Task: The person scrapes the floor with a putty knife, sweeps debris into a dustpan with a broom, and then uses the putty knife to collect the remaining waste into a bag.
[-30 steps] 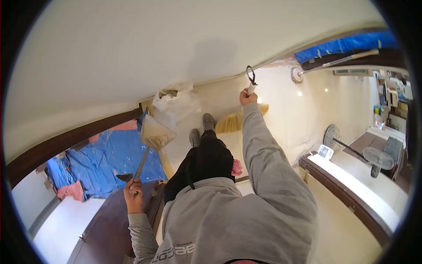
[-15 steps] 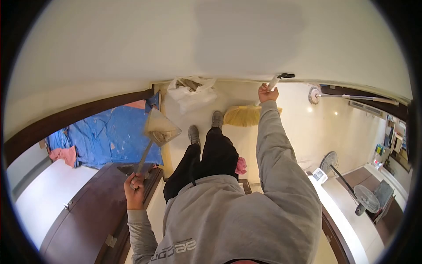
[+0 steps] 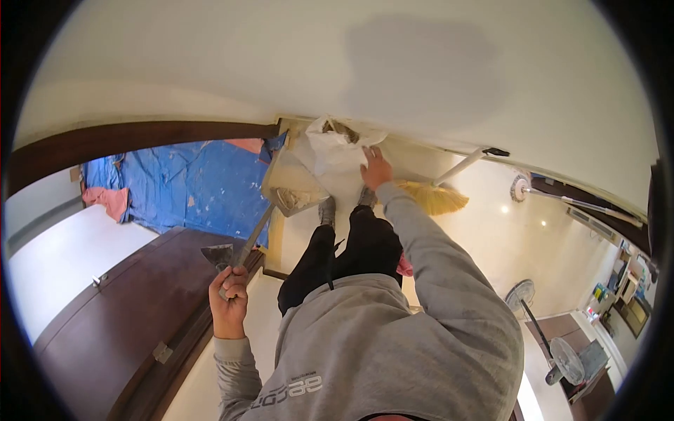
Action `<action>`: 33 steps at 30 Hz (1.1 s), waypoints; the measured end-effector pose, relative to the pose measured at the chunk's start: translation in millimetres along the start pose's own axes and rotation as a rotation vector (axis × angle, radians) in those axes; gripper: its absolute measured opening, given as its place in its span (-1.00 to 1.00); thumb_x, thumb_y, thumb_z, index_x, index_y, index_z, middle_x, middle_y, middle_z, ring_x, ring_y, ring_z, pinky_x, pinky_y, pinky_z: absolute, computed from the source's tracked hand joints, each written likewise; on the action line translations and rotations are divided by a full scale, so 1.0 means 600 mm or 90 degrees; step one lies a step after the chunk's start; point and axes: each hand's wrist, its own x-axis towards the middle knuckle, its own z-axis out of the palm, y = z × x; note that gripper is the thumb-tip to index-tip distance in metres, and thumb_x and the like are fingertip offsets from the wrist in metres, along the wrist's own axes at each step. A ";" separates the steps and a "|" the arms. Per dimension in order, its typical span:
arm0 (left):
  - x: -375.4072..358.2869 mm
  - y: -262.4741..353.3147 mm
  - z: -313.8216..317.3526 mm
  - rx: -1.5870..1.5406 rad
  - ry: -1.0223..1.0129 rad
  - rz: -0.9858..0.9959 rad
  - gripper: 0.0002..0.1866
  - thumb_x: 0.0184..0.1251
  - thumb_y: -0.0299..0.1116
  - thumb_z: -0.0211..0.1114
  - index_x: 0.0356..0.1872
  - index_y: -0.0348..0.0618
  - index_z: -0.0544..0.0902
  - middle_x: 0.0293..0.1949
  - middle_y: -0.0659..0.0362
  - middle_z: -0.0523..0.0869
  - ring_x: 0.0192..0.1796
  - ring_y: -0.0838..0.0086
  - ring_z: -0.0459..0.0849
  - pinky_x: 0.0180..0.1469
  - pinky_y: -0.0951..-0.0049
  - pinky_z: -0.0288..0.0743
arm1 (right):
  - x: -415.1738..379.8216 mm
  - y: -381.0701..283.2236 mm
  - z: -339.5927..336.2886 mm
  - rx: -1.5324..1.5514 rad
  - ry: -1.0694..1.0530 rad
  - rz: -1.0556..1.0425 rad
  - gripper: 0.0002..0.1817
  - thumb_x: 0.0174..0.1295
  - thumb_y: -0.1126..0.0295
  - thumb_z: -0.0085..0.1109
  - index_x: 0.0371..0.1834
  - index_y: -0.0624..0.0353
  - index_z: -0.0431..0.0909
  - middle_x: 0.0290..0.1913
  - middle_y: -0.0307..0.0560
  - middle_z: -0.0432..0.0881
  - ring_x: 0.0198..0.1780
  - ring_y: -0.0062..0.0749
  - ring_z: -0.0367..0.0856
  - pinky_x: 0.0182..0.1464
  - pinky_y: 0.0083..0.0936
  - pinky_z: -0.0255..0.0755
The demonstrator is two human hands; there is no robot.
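My left hand [image 3: 230,298] is closed around the handle of a dustpan [image 3: 293,200] and a scraper [image 3: 218,255] with a dark blade. Some debris lies in the dustpan, which is beside my feet. My right hand [image 3: 375,167] reaches to the edge of a white plastic bag [image 3: 328,156], with its fingers apart and no object in them. Brownish material shows in the bag's opening. To the right of that hand, a straw broom [image 3: 432,197] stands with its white handle leaning on the wall.
Blue sheeting [image 3: 182,186] covers the floor beyond the doorway at left. A brown door [image 3: 126,295] is at lower left. A mop [image 3: 520,188] leans at right, and a fan [image 3: 566,360] stands at lower right. The wall [image 3: 281,63] runs across the front.
My right hand has let go of the broom handle and moved left to the bag. The broom now leans on the wall. The dustpan has shifted towards the bag, and the scraper shows more clearly.
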 end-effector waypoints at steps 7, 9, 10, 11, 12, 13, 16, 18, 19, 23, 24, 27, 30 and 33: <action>-0.084 -0.055 0.059 0.005 -0.033 0.049 -0.82 0.45 -0.38 -0.08 -0.21 -0.35 0.29 -0.55 0.17 0.37 -0.55 0.51 0.43 -0.60 0.56 0.31 | 0.091 0.061 0.109 -0.125 -0.196 0.022 -0.64 0.16 0.40 0.03 0.06 0.03 0.55 0.12 0.02 0.49 -0.02 -0.05 0.58 0.00 -0.22 0.48; -0.097 -0.060 0.066 -0.008 -0.091 0.026 -0.80 0.46 -0.36 -0.08 -0.20 -0.35 0.29 -0.52 0.14 0.38 -0.54 0.49 0.44 -0.60 0.53 0.32 | 0.074 0.056 0.109 -0.126 -0.239 -0.019 -0.65 0.18 0.43 -0.02 0.03 0.03 0.56 0.04 0.04 0.55 -0.04 -0.06 0.59 -0.02 -0.22 0.48; -0.100 -0.060 0.069 -0.007 -0.094 0.022 -0.80 0.46 -0.36 -0.08 -0.20 -0.35 0.29 -0.52 0.14 0.38 -0.54 0.49 0.44 -0.60 0.53 0.32 | 0.043 0.044 0.105 -0.126 -0.242 -0.099 -0.70 0.17 0.44 -0.03 -0.04 0.04 0.58 -0.06 0.03 0.58 -0.06 -0.07 0.59 -0.05 -0.22 0.49; -0.104 -0.059 0.071 0.004 -0.100 0.026 -0.80 0.47 -0.35 -0.09 -0.20 -0.34 0.28 -0.50 0.13 0.38 -0.54 0.48 0.44 -0.60 0.52 0.33 | 0.013 0.031 0.101 -0.127 -0.244 -0.179 -0.73 0.17 0.45 -0.05 -0.12 0.05 0.60 -0.16 0.03 0.60 -0.09 -0.08 0.60 -0.09 -0.23 0.49; -0.108 -0.058 0.071 0.014 -0.105 0.031 -0.80 0.47 -0.35 -0.09 -0.20 -0.34 0.28 -0.48 0.12 0.38 -0.53 0.48 0.44 -0.60 0.51 0.33 | -0.015 0.021 0.099 -0.130 -0.242 -0.209 -0.77 0.16 0.44 -0.04 -0.18 0.06 0.60 -0.19 0.00 0.59 -0.11 -0.10 0.60 -0.09 -0.25 0.49; -0.109 -0.056 0.070 0.014 -0.108 0.027 -0.80 0.47 -0.35 -0.09 -0.20 -0.34 0.28 -0.48 0.12 0.38 -0.53 0.48 0.44 -0.60 0.51 0.33 | -0.041 0.011 0.097 -0.133 -0.241 -0.238 -0.81 0.15 0.43 -0.03 -0.25 0.07 0.59 -0.22 -0.03 0.59 -0.12 -0.11 0.61 -0.10 -0.26 0.49; -0.097 -0.049 0.072 0.060 -0.153 0.015 -0.81 0.48 -0.37 -0.10 -0.20 -0.34 0.27 -0.42 0.09 0.39 -0.52 0.47 0.45 -0.61 0.50 0.33 | -0.101 -0.012 0.095 -0.185 -0.260 -0.258 -0.84 0.16 0.43 -0.02 -0.30 0.06 0.58 -0.25 -0.07 0.58 -0.13 -0.16 0.61 -0.11 -0.28 0.50; -0.075 -0.042 0.066 0.108 -0.166 0.003 -0.81 0.48 -0.38 -0.11 -0.21 -0.35 0.27 -0.38 0.09 0.38 -0.51 0.47 0.47 -0.62 0.50 0.32 | -0.125 -0.022 0.097 -0.184 -0.250 -0.248 -0.83 0.16 0.43 -0.03 -0.27 0.05 0.58 -0.24 -0.07 0.58 -0.14 -0.17 0.62 -0.12 -0.27 0.51; -0.060 -0.035 0.059 0.137 -0.175 -0.008 -0.84 0.48 -0.40 -0.11 -0.22 -0.34 0.30 -0.32 0.06 0.39 -0.51 0.46 0.48 -0.63 0.52 0.33 | -0.134 -0.026 0.099 -0.181 -0.244 -0.241 -0.82 0.16 0.44 -0.03 -0.25 0.04 0.58 -0.24 -0.06 0.57 -0.14 -0.17 0.62 -0.13 -0.26 0.51; -0.011 -0.025 0.036 0.190 -0.134 0.055 -0.92 0.44 -0.47 -0.05 -0.24 -0.22 0.40 -0.26 0.03 0.45 -0.53 0.51 0.47 -0.68 0.59 0.31 | -0.143 -0.034 0.118 -0.186 -0.220 -0.194 -0.80 0.18 0.43 -0.04 -0.20 0.01 0.56 -0.24 -0.04 0.54 -0.16 -0.15 0.62 -0.16 -0.25 0.52; 0.001 -0.023 0.025 0.191 -0.130 0.052 -0.92 0.44 -0.47 -0.05 -0.24 -0.22 0.40 -0.26 0.03 0.45 -0.53 0.51 0.47 -0.68 0.59 0.31 | -0.136 -0.038 0.111 -0.196 -0.234 -0.176 -0.80 0.18 0.43 -0.04 -0.18 -0.01 0.55 -0.24 -0.04 0.53 -0.15 -0.15 0.62 -0.16 -0.24 0.52; 0.023 -0.044 0.001 0.237 -0.113 0.078 -0.95 0.40 -0.49 0.02 -0.27 -0.13 0.45 -0.28 0.08 0.47 -0.55 0.56 0.43 -0.68 0.64 0.28 | -0.123 -0.056 0.096 -0.196 -0.274 -0.153 -0.78 0.24 0.38 -0.07 -0.16 -0.02 0.58 -0.22 -0.03 0.55 -0.14 -0.13 0.61 -0.13 -0.23 0.51; 0.027 -0.050 -0.010 0.210 -0.116 0.057 -0.96 0.39 -0.49 0.03 -0.26 -0.13 0.45 -0.28 0.10 0.47 -0.55 0.57 0.43 -0.68 0.63 0.28 | -0.123 -0.074 0.106 -0.193 -0.282 -0.170 -0.77 0.27 0.34 -0.09 -0.18 -0.02 0.62 -0.22 -0.03 0.58 -0.12 -0.12 0.61 -0.11 -0.22 0.51; 0.016 -0.037 -0.013 0.184 -0.112 0.039 -0.98 0.39 -0.50 0.03 -0.25 -0.14 0.43 -0.27 0.09 0.45 -0.55 0.57 0.44 -0.68 0.63 0.29 | -0.132 -0.083 0.111 -0.195 -0.293 -0.180 -0.78 0.23 0.35 -0.05 -0.21 -0.01 0.62 -0.22 -0.03 0.60 -0.12 -0.12 0.61 -0.12 -0.23 0.51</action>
